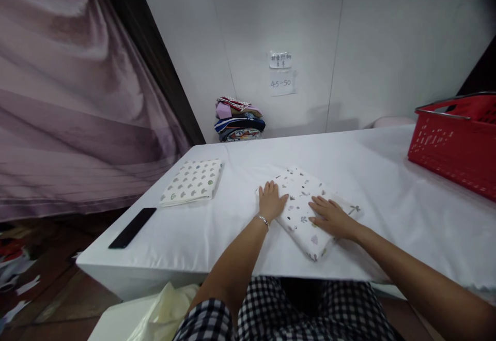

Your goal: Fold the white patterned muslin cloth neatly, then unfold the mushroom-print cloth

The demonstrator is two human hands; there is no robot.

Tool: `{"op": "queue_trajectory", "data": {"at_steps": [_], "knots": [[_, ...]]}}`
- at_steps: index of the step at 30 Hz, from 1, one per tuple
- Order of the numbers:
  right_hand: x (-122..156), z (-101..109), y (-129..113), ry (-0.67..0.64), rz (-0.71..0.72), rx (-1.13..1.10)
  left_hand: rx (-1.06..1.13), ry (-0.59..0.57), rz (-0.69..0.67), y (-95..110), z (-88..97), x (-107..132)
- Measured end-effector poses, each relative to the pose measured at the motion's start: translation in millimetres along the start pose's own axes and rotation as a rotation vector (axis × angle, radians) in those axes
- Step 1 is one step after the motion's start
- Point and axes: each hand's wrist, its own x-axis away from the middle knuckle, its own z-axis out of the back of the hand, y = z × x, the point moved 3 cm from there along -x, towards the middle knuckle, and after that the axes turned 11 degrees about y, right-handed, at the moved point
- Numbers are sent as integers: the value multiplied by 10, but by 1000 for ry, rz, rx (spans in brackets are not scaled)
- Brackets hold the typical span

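Note:
A white cloth (298, 212) with small grey plant prints lies folded and slightly askew near the front of the table. My left hand (272, 201) rests on its left edge, fingers stretched out and flat. On the right part of the same cloth my right hand (329, 218) also lies flat, its fingers apart. Neither hand grips anything. Parts of the cloth under both palms are hidden. To the left sits a second folded white cloth (191, 182), printed with grey mushroom-like shapes, apart from both hands.
A black flat object (133, 228) lies at the left of the white-covered table (232, 227). Folded fabrics (240, 121) are stacked by the wall. A red basket (453, 144) stands at the right. Paper signs (281, 75) hang on the wall; a purplish curtain (81, 93) hangs left.

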Motion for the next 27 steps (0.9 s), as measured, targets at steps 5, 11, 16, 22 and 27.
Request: {"op": "queue_trajectory", "data": {"at_steps": [5, 11, 16, 22, 27], "knots": [[-459, 156, 49, 73, 9, 47, -12, 13, -21, 1, -32, 50], [-761, -15, 418, 67, -121, 21, -16, -16, -21, -5, 13, 11], [-740, -116, 517, 109, -105, 11, 7, -68, 52, -22, 17, -204], [-737, -122, 512, 96, -122, 6, 0, -32, 126, -86, -91, -314], [-754, -62, 479, 59, -152, -12, -2, -33, 108, -75, -83, -284]]}}
